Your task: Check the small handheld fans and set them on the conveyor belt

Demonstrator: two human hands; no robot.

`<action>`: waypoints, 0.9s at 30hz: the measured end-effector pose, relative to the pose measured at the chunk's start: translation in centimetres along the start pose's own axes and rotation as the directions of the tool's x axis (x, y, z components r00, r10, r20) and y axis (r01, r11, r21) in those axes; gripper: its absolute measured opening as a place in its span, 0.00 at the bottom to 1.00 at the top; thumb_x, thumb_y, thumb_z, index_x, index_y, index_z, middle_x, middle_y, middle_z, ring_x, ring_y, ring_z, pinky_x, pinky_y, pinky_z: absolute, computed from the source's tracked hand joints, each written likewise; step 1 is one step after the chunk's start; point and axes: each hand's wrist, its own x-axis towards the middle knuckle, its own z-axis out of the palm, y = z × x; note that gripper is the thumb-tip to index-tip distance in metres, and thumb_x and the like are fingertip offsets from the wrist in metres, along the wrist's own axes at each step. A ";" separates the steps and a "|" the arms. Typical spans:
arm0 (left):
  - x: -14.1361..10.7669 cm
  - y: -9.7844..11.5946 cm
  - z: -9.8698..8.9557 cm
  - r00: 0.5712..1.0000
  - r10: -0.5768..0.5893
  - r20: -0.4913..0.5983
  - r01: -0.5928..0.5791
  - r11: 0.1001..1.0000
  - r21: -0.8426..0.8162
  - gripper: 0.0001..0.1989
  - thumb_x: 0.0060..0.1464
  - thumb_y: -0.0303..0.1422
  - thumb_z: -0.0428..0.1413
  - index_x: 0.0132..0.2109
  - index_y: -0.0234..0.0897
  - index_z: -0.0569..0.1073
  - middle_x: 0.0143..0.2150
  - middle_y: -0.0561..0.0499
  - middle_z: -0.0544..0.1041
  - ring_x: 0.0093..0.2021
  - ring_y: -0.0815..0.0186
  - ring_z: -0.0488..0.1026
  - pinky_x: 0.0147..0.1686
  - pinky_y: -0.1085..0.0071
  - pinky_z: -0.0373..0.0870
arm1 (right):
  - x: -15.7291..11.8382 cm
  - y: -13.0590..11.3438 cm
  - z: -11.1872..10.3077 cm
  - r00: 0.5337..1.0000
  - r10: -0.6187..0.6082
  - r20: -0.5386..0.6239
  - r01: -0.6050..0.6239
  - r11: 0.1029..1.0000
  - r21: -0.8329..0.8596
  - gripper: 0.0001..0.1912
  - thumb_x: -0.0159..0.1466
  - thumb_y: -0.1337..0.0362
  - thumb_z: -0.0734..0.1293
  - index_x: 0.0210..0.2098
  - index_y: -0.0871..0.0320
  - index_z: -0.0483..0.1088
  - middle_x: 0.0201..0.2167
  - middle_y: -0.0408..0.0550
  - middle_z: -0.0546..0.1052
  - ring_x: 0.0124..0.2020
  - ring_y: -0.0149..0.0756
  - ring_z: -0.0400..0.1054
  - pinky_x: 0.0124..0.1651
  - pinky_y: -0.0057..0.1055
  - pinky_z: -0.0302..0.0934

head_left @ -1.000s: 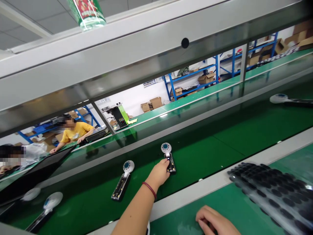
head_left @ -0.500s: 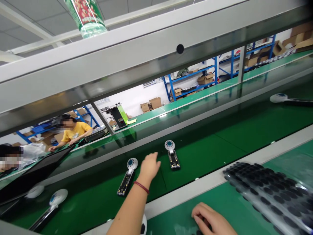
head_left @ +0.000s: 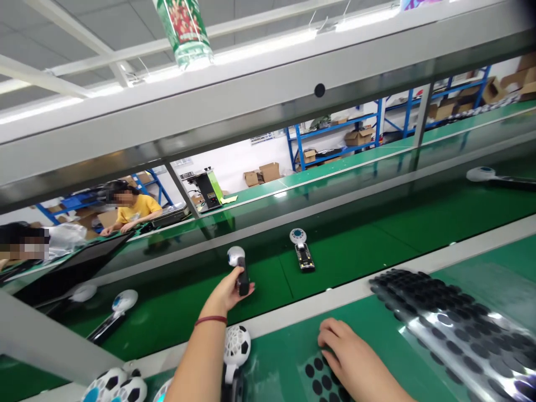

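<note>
My left hand [head_left: 228, 291] is closed round the black handle of a handheld fan [head_left: 243, 279], over the green belt. Its white round head points up, its blue centre turned to the left. Another fan [head_left: 305, 257] lies on the belt to the right, its handle's inside showing a circuit board. My right hand [head_left: 354, 357] rests on the near green bench, fingers loosely bent and thumb apart, over a clear sheet of black round pads [head_left: 317, 385]. Under my left forearm lies a fan with a football-patterned head [head_left: 237, 344].
More fans lie on the belt, one at left [head_left: 124, 301] and one at far right [head_left: 481, 174]. A stack of black-dot sheets [head_left: 456, 329] covers the bench at right. Football-patterned heads [head_left: 111, 385] sit at lower left. A metal beam [head_left: 251, 103] with a bottle [head_left: 186, 33] crosses above; people sit beyond.
My left hand, earlier empty between two fans on the belt, now holds a fan; the left one of those two no longer lies there. My right hand's fingers have loosened. The view has shifted.
</note>
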 end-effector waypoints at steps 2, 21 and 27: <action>-2.3 -0.9 2.7 0.994 0.095 0.058 -0.082 0.976 -0.200 0.12 0.56 0.39 0.48 0.40 0.33 0.67 0.32 0.51 0.72 0.27 0.71 0.70 0.26 0.72 0.69 | -0.1 0.0 0.0 0.999 0.028 0.023 -0.026 0.998 -0.061 0.12 0.50 0.78 0.58 0.28 0.58 0.68 0.37 0.51 0.69 0.40 0.43 0.64 0.42 0.36 0.58; -8.0 -12.2 10.7 0.965 0.072 0.254 0.135 0.692 -0.709 0.27 0.54 0.49 0.43 0.28 0.28 0.71 0.22 0.44 0.74 0.20 0.66 0.70 0.21 0.72 0.64 | 0.2 0.1 0.3 0.992 0.123 0.025 -0.122 0.992 -0.040 0.13 0.44 0.78 0.58 0.24 0.58 0.67 0.36 0.50 0.70 0.39 0.41 0.63 0.43 0.32 0.57; -8.6 -12.2 10.9 0.956 0.073 0.284 0.166 0.664 -0.729 0.25 0.54 0.48 0.46 0.28 0.29 0.73 0.23 0.45 0.75 0.23 0.65 0.71 0.32 0.67 0.68 | 0.0 0.1 0.0 0.990 0.135 0.051 -0.139 0.986 0.095 0.09 0.45 0.77 0.58 0.20 0.56 0.60 0.33 0.49 0.70 0.39 0.39 0.64 0.44 0.31 0.57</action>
